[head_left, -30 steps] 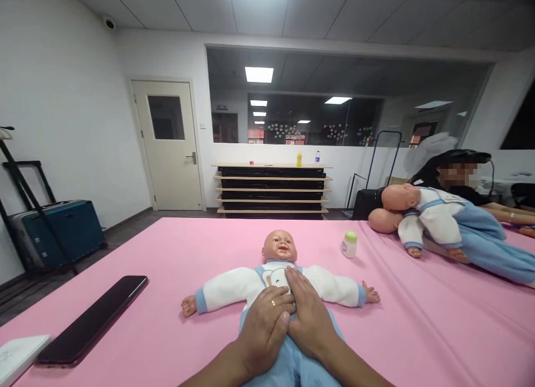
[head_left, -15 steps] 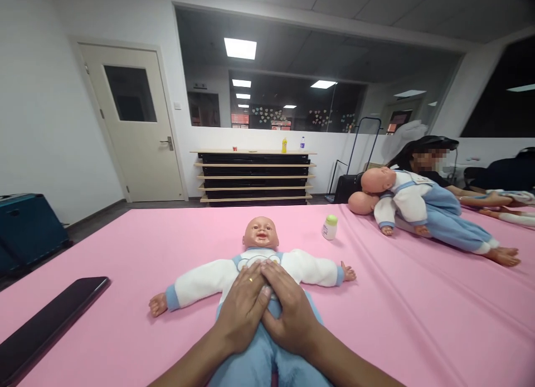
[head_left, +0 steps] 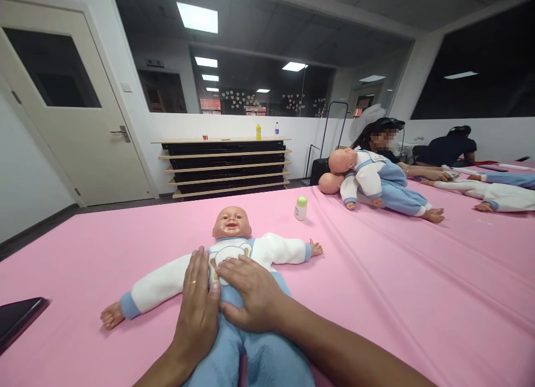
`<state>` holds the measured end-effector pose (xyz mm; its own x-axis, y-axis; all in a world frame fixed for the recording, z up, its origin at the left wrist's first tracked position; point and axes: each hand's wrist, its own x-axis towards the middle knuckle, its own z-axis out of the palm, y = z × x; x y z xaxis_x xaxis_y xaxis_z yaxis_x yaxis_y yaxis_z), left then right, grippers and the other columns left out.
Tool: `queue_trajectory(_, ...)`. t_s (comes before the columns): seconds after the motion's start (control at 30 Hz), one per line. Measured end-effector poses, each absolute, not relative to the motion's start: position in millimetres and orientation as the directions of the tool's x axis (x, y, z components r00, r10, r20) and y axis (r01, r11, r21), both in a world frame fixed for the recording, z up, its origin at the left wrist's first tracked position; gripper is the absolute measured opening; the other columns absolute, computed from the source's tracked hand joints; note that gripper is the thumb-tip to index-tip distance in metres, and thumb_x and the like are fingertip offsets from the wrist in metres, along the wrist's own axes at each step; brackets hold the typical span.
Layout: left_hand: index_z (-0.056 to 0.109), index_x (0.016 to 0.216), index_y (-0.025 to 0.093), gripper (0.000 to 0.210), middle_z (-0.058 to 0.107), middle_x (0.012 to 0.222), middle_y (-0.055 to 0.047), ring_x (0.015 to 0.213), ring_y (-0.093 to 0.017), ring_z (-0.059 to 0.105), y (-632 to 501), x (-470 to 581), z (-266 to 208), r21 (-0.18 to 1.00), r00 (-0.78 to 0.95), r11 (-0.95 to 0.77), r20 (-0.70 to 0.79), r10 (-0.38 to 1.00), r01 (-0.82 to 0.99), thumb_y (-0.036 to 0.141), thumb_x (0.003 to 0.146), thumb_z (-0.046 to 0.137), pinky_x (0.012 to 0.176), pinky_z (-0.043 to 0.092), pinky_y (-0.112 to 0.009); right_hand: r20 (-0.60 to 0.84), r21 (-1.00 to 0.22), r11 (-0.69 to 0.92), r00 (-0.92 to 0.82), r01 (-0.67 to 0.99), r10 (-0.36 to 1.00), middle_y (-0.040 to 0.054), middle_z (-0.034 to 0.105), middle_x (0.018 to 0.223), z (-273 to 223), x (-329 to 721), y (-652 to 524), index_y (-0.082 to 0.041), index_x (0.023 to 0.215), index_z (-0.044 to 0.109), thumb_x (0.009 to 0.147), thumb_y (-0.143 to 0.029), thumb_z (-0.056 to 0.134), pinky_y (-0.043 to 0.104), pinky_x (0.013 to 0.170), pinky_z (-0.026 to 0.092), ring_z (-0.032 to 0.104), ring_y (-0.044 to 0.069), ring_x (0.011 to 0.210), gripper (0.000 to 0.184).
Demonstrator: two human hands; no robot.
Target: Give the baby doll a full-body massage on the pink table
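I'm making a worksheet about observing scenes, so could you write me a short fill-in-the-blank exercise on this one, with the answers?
1. On one finger, the left hand wears a gold ____.
2. The right hand lies on the smiling baby doll, whose trousers are light ____.
3. The small white jar has a cap coloured light ____.
4. The tablecloth is ____ in colour.

Missing words: ring; blue; green; pink.

We see bright light panels (head_left: 197,17) in the window glass (head_left: 267,24) at eleven o'clock, a dimmer ceiling (head_left: 388,2) at one, soft shadows beside the doll (head_left: 236,247), and wide-angle distortion slanting the door (head_left: 90,147) at ten.
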<state>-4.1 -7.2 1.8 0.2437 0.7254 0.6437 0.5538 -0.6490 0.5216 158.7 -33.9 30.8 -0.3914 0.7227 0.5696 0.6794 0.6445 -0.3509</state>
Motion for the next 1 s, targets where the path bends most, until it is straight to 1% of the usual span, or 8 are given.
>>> queue_trajectory(0.13,0.029,0.147,0.024,0.052,0.029,0.153,-0.007,0.143,-0.026,0.023,-14,-4,10,0.419,0.315,-0.751,0.722,0.617,0.51,0.027,0.095,0.034,0.116,0.024,-0.052,0.506,-0.382,0.545,-0.324,0.747,0.799,0.008,0.04,0.146,30,160,-29,-0.018,0.141,0.042,0.075,-0.044,0.061,0.041,0.119,0.018,0.034,0.023,0.137,0.073)
queue_trajectory(0.27,0.043,0.137,0.023,0.044,0.048,0.141,-0.008,0.134,-0.024,0.039,-14,-9,7,0.365,0.447,-0.827,0.709,0.545,0.429,0.024,0.094,0.038,0.112,0.035,-0.047,0.418,-0.415,0.431,-0.252,0.802,0.873,0.012,0.028,0.152,29,160,-27,-0.013,0.146,0.033,0.071,-0.045,0.062,0.045,0.119,0.018,0.024,0.026,0.142,0.086)
queue_trajectory(0.4,0.054,0.13,0.022,0.04,0.057,0.134,-0.006,0.132,-0.022,0.044,-13,-12,14,0.299,0.622,-0.857,0.593,0.512,0.42,0.027,0.095,0.036,0.112,0.035,-0.045,0.362,-0.438,0.296,-0.135,0.849,0.923,0.0156,0.018,0.155,25,159,-31,-0.006,0.149,0.024,0.069,-0.038,0.062,0.049,0.119,0.017,0.017,0.03,0.144,0.094)
queue_trajectory(0.5,0.05,0.136,0.025,0.044,0.053,0.139,-0.004,0.136,-0.021,0.038,-11,-9,23,0.278,0.7,-0.845,0.473,0.535,0.457,0.03,0.096,0.034,0.115,0.029,-0.048,0.381,-0.421,0.246,-0.076,0.873,0.922,0.0193,0.017,0.154,21,158,-35,0.0,0.149,0.021,0.069,-0.034,0.06,0.052,0.118,0.018,0.015,0.033,0.144,0.095)
queue_trajectory(0.6,0.045,0.14,0.027,0.045,0.048,0.143,-0.003,0.138,-0.021,0.035,-9,-4,25,0.318,0.671,-0.804,0.444,0.594,0.502,0.032,0.097,0.032,0.116,0.025,-0.051,0.479,-0.363,0.299,-0.099,0.883,0.872,0.0208,0.022,0.152,17,157,-37,0.004,0.147,0.023,0.073,-0.031,0.055,0.052,0.118,0.02,0.018,0.032,0.143,0.087)
queue_trajectory(0.73,0.04,0.143,0.025,0.047,0.043,0.147,-0.003,0.14,-0.019,0.033,-2,2,19,0.403,0.583,-0.733,0.445,0.68,0.547,0.035,0.098,0.03,0.117,0.024,-0.05,0.609,-0.287,0.427,-0.181,0.858,0.773,0.0182,0.03,0.15,17,154,-37,-0.001,0.145,0.029,0.076,-0.025,0.052,0.05,0.117,0.024,0.023,0.028,0.142,0.077)
queue_trajectory(0.9,0.034,0.146,0.02,0.053,0.031,0.153,-0.008,0.143,-0.021,0.024,5,4,5,0.47,0.457,-0.631,0.439,0.774,0.618,0.041,0.098,0.029,0.118,0.021,-0.05,0.686,-0.263,0.574,-0.268,0.775,0.676,0.0135,0.042,0.144,21,152,-39,-0.01,0.141,0.036,0.077,-0.02,0.052,0.046,0.116,0.031,0.034,0.023,0.138,0.067)
queue_trajectory(1.0,0.03,0.148,0.014,0.059,0.024,0.156,-0.012,0.145,-0.023,0.017,6,3,-6,0.512,0.371,-0.554,0.42,0.828,0.657,0.045,0.097,0.029,0.118,0.019,-0.052,0.685,-0.249,0.626,-0.322,0.739,0.654,0.0127,0.049,0.139,24,152,-40,-0.012,0.138,0.042,0.079,-0.021,0.051,0.045,0.114,0.034,0.041,0.022,0.133,0.06)
